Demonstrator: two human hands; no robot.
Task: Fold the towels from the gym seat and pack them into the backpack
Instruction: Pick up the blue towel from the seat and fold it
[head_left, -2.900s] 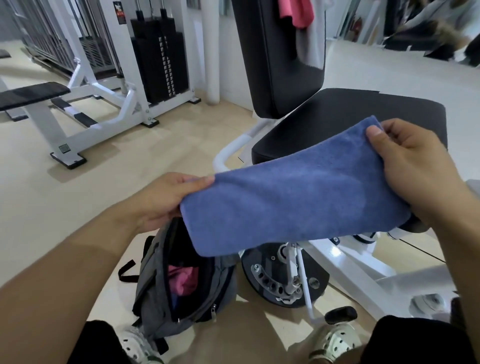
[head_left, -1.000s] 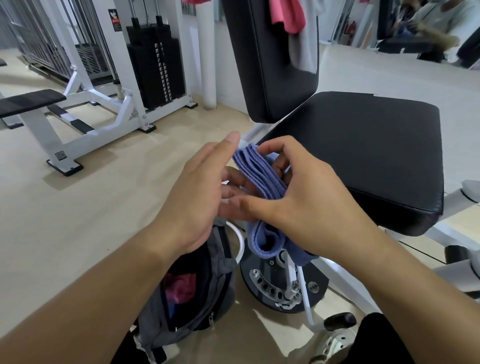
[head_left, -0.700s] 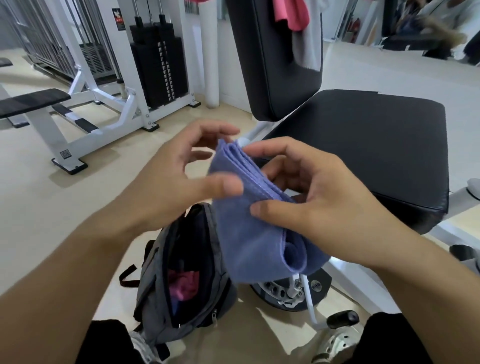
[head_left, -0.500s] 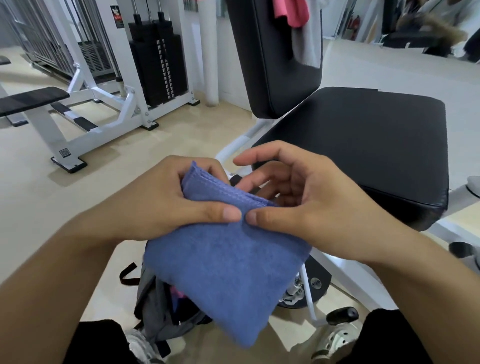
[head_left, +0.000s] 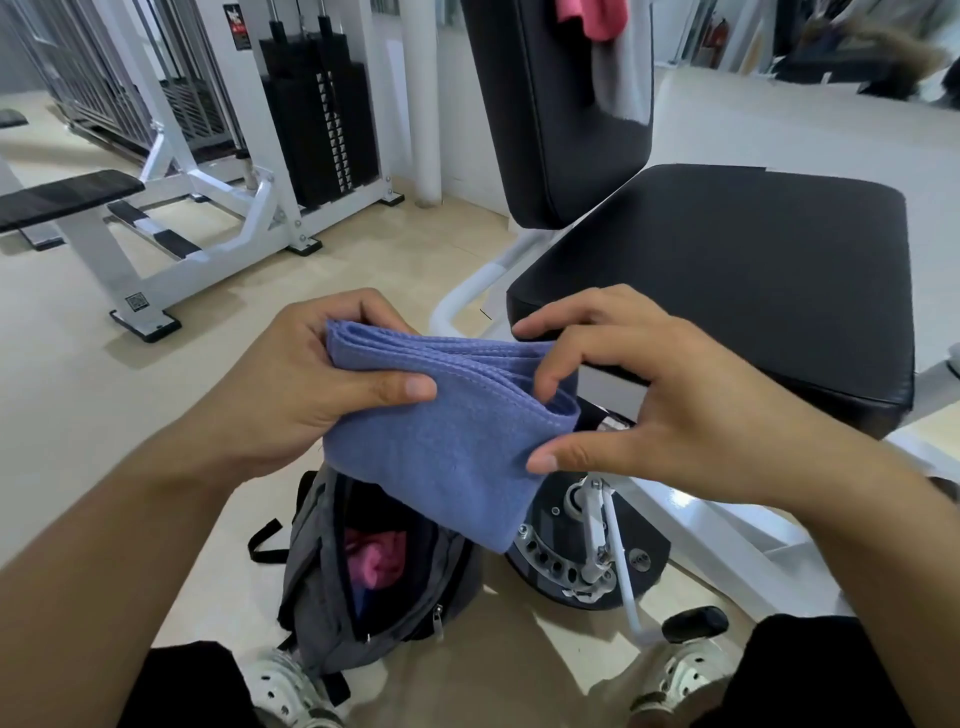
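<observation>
A folded blue terry-cloth towel (head_left: 447, 441) is held between the two hands, in the air. The left hand (head_left: 306, 384) grasps the towel's upper left corner: its thumb presses across the near face of the cloth and its fingers curl round the far side, so the stacked folded edges run from that hand toward the right. The right hand (head_left: 670, 405) pinches the towel's right end, thumb on the near face low down and the index and middle fingers hooked over the top folded edge; its other fingers are spread and free of the cloth. The bulk of the towel hangs below and between both hands, its lowest corner pointing down to the right of the left wrist.

Directly beneath the left hand and the hanging cloth stands an open grey fabric backpack (head_left: 332, 603) on the pale floor (head_left: 78, 405), its zip parted, with a pink cloth (head_left: 376, 558) showing inside. Beyond the right hand lies the black padded gym seat (head_left: 753, 280), its top bare, apart from the towel. Above it, a pink towel (head_left: 592, 18) and a grey towel (head_left: 623, 78) hang over the upright black backrest (head_left: 550, 114).
</observation>
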